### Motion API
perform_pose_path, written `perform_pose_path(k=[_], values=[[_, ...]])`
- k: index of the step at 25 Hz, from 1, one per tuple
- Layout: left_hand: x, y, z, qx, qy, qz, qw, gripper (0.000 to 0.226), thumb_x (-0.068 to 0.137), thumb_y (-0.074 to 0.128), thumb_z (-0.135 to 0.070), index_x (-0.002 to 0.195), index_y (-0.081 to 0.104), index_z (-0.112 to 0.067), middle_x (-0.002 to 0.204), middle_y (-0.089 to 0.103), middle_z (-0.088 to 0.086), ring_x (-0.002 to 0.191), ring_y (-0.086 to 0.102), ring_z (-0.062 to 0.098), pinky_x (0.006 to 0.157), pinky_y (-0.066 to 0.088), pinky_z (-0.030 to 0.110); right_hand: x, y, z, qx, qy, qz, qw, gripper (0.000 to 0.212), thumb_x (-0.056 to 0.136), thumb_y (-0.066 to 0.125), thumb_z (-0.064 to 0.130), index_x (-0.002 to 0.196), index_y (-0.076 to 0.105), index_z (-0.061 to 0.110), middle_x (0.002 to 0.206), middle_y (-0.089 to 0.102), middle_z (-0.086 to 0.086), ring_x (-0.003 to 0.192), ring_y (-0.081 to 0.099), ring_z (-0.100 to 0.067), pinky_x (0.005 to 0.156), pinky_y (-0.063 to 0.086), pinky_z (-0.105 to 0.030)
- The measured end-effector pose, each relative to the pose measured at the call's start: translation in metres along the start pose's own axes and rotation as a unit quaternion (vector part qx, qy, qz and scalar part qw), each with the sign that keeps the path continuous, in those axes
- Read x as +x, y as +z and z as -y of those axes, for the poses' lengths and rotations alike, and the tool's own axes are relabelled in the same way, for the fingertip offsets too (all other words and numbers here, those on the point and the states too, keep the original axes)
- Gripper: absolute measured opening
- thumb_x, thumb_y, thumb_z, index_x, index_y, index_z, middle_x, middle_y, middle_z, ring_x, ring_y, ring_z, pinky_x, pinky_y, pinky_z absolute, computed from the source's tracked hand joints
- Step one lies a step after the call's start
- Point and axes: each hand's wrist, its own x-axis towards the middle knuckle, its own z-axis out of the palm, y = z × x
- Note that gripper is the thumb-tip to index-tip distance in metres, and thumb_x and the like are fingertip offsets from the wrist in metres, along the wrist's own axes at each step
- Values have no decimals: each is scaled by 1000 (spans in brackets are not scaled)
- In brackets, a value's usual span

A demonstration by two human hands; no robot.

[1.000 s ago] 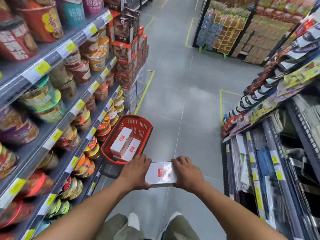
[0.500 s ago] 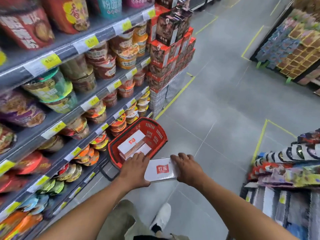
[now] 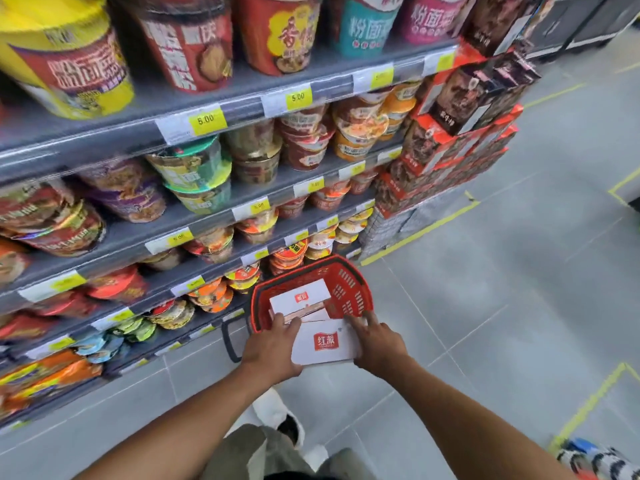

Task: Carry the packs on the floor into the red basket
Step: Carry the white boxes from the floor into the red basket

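Gripping a white pack (image 3: 325,342) from both ends, left hand (image 3: 273,344) and right hand (image 3: 375,344) each curling fingers round an edge; hovering it right at the near rim of the red basket (image 3: 349,282) sitting on the floor (image 3: 485,306) beside the noodle shelf (image 3: 242,209); already seeing another pack (image 3: 299,297) lying inside, maybe more underneath; probably just lowering this one in next; not spotting any loose ones left on the floor, though not seeing the whole aisle either.
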Motion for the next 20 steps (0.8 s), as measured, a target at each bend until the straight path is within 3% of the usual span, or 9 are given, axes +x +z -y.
perform_pose_path(k=[7, 11, 15, 18, 20], values=[[44, 9, 2, -44, -33, -3, 998, 93, 73, 76, -51, 145, 25, -22, 131, 34, 8, 91, 63, 28, 65, 51, 34, 62, -10, -8, 37, 18, 32, 999, 95, 88, 66, 24, 158, 4, 34, 166, 6, -15, 135, 46, -40, 99, 50, -47], [66, 24, 0, -83, -82, -3, 993, 95, 71, 79, -48, 144, 24, -24, 133, 32, 7, 93, 63, 28, 67, 58, 37, 95, -3, -10, 82, 24, 19, 996, 87, 90, 63, 16, 156, 9, 34, 157, 25, -16, 139, 38, -41, 104, 48, -52], [94, 53, -12, -111, -125, -4, 986, 94, 75, 80, -42, 147, 24, -24, 134, 31, 5, 96, 62, 25, 69, 59, 37, 137, 14, -28, 128, 12, 58, 990, 96, 85, 75, 31, 157, 10, 32, 157, 25, -14, 143, 32, -43, 111, 41, -57], [123, 81, -9, -114, -146, -5, 983, 94, 77, 78, -39, 149, 20, -24, 139, 30, 5, 95, 63, 25, 68, 59, 36, 173, 39, -37, 221, 47, 68, 972, 101, 75, 80, 35, 155, 19, 30, 153, 36, -10, 138, 41, -39, 111, 42, -54], [140, 103, -8, -114, -161, 6, 980, 94, 78, 78, -38, 150, 19, -25, 141, 29, 5, 95, 63, 26, 67, 59, 36, 198, 60, -43, 307, 84, 66, 946, 92, 74, 79, 32, 152, 29, 27, 143, 51, -6, 131, 51, -35, 107, 48, -52]])
